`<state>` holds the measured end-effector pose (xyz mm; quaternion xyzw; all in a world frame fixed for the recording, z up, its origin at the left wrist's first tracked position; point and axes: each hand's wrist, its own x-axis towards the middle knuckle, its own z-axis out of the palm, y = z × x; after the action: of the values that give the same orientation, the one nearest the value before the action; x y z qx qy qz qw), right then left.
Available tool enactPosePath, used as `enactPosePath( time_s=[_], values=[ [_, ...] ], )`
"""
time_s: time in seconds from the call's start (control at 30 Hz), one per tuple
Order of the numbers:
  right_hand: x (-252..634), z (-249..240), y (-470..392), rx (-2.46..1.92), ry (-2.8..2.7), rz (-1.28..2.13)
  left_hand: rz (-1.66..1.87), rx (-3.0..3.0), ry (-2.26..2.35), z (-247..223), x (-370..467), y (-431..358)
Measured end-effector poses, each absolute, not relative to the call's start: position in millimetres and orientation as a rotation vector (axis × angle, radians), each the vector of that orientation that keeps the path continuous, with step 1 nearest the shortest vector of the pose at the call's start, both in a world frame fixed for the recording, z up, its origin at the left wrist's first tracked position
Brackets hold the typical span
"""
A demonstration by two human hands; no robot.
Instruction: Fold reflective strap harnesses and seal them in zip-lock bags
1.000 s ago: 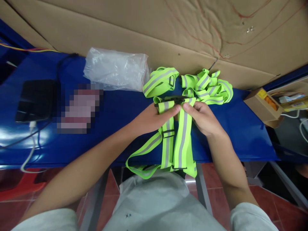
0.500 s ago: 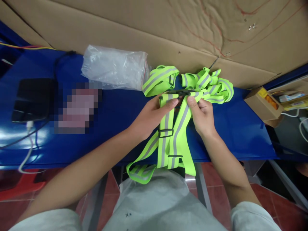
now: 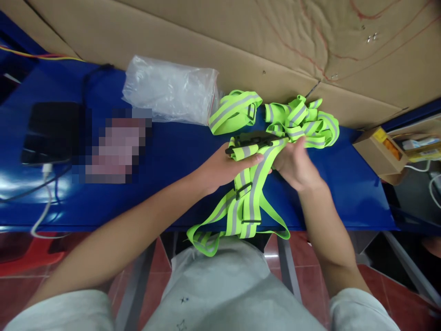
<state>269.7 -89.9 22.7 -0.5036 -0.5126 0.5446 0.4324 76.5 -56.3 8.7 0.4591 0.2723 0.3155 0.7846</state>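
My left hand [image 3: 222, 170] is closed on a yellow-green reflective strap harness [image 3: 253, 184], its thumb pressed over the gathered straps. The harness has a grey stripe and black slide buckles, and its loops hang over the table edge toward my lap. Dark plastic parts, perhaps a buckle, lie along its upper end. At the right side of the straps is my right hand [image 3: 298, 163], with the thumb raised off them. Its fingers reach behind the straps and are partly hidden.
Behind the harness lie a folded reflective strap [image 3: 236, 110] and a heap of reflective straps [image 3: 303, 122]. A clear plastic bag [image 3: 170, 89] is left of them. Further left are a black device [image 3: 50, 133] with a white cable and a pixelated item. At right stands a small cardboard box [image 3: 381, 154].
My right thumb has come off the strap and points up. The two upper strap ends are now drawn together, with my left hand across them. The view has shifted slightly.
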Motion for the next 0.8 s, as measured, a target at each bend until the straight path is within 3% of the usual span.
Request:
enactPosePath(
  time_s=[0.13,0.33,0.8],
  values=[
    [282.5,38.3,-88.9,-1.292,-1.170,1.484,0.601,1.044,0.565,5.7,76.4,-58.6],
    [276.0,42.7,-97.4,-1.301,-1.137,1.328,0.473,0.766,0.356,0.5,82.9,-58.8],
    [276.8,27.2,-106.1,-1.211,-1.819,0.036,0.366,0.522,0.248,7.0,76.4,-57.2]
  ],
)
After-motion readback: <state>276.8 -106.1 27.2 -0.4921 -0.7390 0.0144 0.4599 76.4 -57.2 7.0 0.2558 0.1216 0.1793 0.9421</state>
